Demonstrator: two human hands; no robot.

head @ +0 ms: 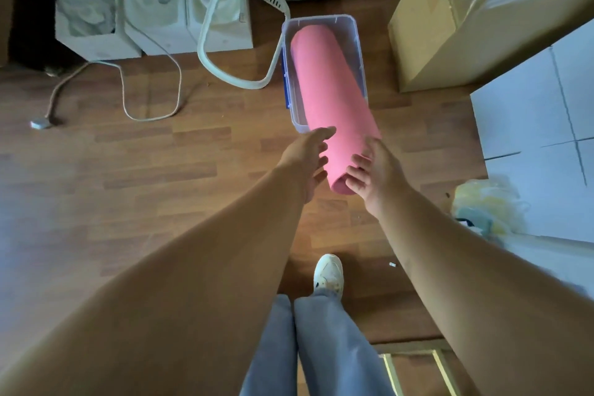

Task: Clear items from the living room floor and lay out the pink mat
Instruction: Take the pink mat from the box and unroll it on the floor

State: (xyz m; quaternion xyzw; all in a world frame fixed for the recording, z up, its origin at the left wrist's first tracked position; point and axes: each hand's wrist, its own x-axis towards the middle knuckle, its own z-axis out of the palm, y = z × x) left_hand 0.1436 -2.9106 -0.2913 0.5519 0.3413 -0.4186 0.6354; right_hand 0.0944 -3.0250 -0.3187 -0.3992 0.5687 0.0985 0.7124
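Note:
A rolled pink mat [328,90] lies slanted in a clear plastic bin [355,42] on the wooden floor, its near end sticking out over the bin's front rim. My left hand [308,159] reaches to the left side of that near end, fingers straight and spread, touching or almost touching it. My right hand [374,170] is at the right side of the roll's end, with relaxed fingers touching the rim of the roll. Neither hand is closed round the mat.
A white plastic basket frame [212,51] leans left of the bin. White boxes [154,10] and a loose cable [151,116] lie at the back left. Cardboard boxes [466,26] stand at the right, a plastic bag [485,206] below them. My shoe [328,273] is on the floor.

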